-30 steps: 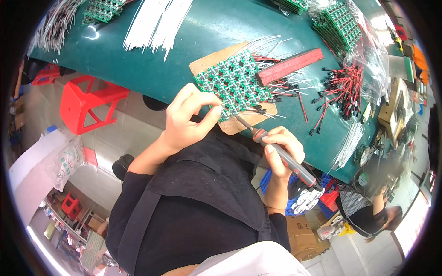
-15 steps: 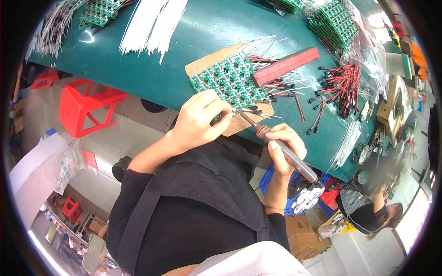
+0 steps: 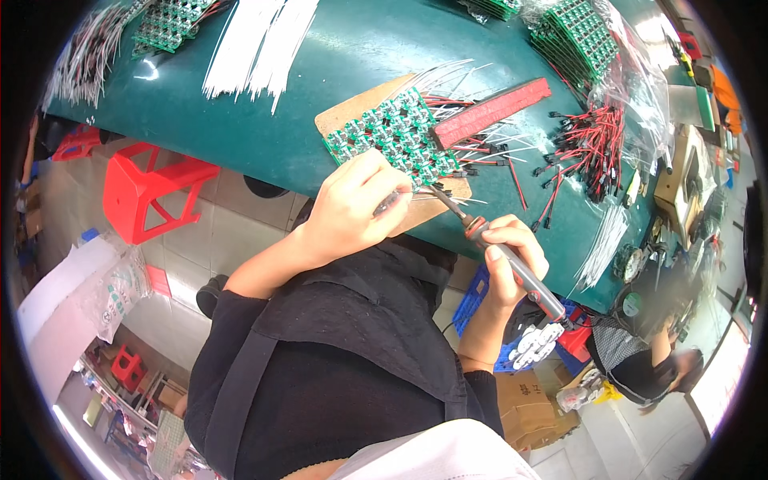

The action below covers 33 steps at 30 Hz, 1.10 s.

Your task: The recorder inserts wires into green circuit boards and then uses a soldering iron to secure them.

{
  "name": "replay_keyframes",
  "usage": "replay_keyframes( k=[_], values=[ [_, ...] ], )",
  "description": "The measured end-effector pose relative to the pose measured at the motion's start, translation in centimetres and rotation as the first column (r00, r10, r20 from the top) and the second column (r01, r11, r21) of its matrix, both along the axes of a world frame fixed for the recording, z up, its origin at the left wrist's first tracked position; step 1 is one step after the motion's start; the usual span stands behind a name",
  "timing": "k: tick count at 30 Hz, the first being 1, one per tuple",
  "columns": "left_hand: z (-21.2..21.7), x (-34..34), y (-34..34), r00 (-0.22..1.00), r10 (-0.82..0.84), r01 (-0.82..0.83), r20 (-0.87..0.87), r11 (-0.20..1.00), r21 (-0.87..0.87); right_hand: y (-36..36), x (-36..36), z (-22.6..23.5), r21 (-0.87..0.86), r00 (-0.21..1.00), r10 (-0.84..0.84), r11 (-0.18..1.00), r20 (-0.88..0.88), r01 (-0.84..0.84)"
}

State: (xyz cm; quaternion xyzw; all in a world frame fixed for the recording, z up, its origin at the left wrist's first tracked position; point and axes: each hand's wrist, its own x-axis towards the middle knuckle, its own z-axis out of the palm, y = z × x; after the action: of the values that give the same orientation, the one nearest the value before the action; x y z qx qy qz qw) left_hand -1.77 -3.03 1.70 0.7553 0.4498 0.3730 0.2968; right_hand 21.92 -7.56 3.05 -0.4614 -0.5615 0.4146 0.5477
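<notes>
Circuit panel (image 3: 392,132) on board (image 3: 362,104), bar (image 3: 492,114) right (atop wires (image 3: 485,150))

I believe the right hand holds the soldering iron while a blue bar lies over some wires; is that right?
Not quite: the head view shows the bar over some wires is red, not blue; the right hand does hold the soldering iron.

Bench (image 3: 352,48): smooth green top, glossy, throwing back bright glare. Circuit board (image 3: 392,132): green face with shiny, metallic-looking parts, uneven relief. Backing board (image 3: 334,120) beneath: tan, matt, wood-like. Soldering iron (image 3: 540,294): smooth grey plastic-looking handle, slim metal shaft. Red bar (image 3: 492,112): matt, rough-looking faces. White wires (image 3: 262,48): smooth, plastic-looking sheathing. Bag (image 3: 648,96): clear, crinkled, glossy plastic film. Stool (image 3: 132,192): smooth red plastic, slight sheen. Apron (image 3: 360,320): matt black cloth, creased. Carton (image 3: 524,408): matt brown cardboard.
</notes>
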Motion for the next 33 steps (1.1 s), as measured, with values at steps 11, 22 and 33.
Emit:
replay_keyframes(
  k=[11,22,33],
  values=[
    [-0.7,1.1,0.1,0.998,0.018,-0.014,-0.062,0.997,0.074,0.6,0.1,0.1,-0.078,0.997,0.069,0.995,0.032,-0.066],
    [6.5,-2.3,0.9,0.906,0.054,-0.109,0.420,0.988,0.108,1.6,1.7,1.0,0.049,0.999,-0.048,0.998,0.023,0.047],
    [7.5,-2.8,-0.4,0.758,0.028,-0.162,0.652,0.976,0.147,0.2,7.1,-6.4,0.054,0.999,0.032,0.998,0.026,-0.034]
  ],
)
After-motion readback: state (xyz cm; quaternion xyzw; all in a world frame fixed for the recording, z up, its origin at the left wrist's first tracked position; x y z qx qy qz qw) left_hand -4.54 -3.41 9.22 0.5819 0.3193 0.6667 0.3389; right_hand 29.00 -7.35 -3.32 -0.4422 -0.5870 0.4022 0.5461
